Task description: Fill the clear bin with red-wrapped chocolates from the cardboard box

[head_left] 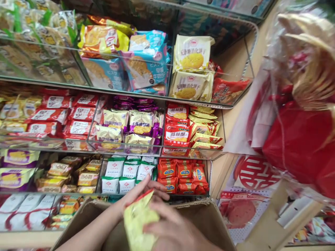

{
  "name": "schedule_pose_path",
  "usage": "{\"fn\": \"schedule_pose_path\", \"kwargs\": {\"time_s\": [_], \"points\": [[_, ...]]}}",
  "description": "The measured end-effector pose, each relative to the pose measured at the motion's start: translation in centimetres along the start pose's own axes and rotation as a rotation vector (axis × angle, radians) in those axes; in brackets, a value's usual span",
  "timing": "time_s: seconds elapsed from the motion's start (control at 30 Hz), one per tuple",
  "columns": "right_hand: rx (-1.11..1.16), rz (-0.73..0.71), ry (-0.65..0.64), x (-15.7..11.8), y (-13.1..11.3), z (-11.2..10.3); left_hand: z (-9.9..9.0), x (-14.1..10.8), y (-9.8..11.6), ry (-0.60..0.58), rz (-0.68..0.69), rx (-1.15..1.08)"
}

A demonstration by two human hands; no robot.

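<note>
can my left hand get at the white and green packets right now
Likely yes: the left hand looks close to the white and green packets, and the yellow packet is not between them.

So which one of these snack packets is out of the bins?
The yellow packet with the red edge, gripped by the right hand above the cardboard box; orange-red packets and others sit behind clear fronts.
</note>
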State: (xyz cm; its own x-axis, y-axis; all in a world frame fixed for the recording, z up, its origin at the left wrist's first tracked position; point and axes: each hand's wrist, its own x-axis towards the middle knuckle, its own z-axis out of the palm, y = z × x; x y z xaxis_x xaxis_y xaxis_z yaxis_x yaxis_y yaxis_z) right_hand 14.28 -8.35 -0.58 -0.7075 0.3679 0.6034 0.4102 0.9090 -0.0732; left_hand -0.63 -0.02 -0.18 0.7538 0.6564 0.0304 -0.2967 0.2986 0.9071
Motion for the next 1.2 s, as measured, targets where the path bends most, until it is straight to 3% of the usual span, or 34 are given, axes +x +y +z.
{"fn": "schedule_pose_path", "kwargs": {"time_s": [0.1,0.17,0.3,0.4,0.5,0.6,0.67,0.77,0.87,1.03,1.2], "points": [[0.015,0.100,0.136,-0.5,1.6,-1.2,-0.2,-0.1,-0.1,0.012,-0.035,-0.187],[0.048,0.126,0.167,-0.7,2.2,-1.0,-0.3,-0.2,-0.2,0.009,-0.008,-0.188],[0.084,0.160,0.139,-0.7,2.0,0.3,-0.1,-0.1,-0.4,0.002,-0.004,-0.095],[0.093,0.247,0.124,-0.6,1.5,0.9,0.2,0.0,-0.5,0.060,0.009,0.017],[0.023,0.318,0.170,-0.5,1.4,1.5,0.4,-0.1,-0.5,0.134,0.054,0.160],[-0.038,0.357,0.269,-0.8,1.9,1.9,0.3,-0.3,-0.6,0.075,0.115,0.216],[0.061,0.451,0.347,-1.1,2.4,1.8,0.2,-0.2,-0.7,-0.029,0.158,0.268],[0.389,0.663,0.446,-1.3,2.8,1.1,0.5,0.2,-0.9,-0.117,0.181,0.367],[0.598,0.764,0.491,-1.4,3.2,0.2,0.9,0.8,-1.4,-0.064,0.161,0.424],[0.682,0.842,0.489,-1.5,3.9,-1.3,0.5,1.2,-2.0,0.097,0.110,0.472],[0.897,0.944,0.612,-1.3,4.0,-1.6,0.3,0.9,-1.5,0.056,0.171,0.445]]}}
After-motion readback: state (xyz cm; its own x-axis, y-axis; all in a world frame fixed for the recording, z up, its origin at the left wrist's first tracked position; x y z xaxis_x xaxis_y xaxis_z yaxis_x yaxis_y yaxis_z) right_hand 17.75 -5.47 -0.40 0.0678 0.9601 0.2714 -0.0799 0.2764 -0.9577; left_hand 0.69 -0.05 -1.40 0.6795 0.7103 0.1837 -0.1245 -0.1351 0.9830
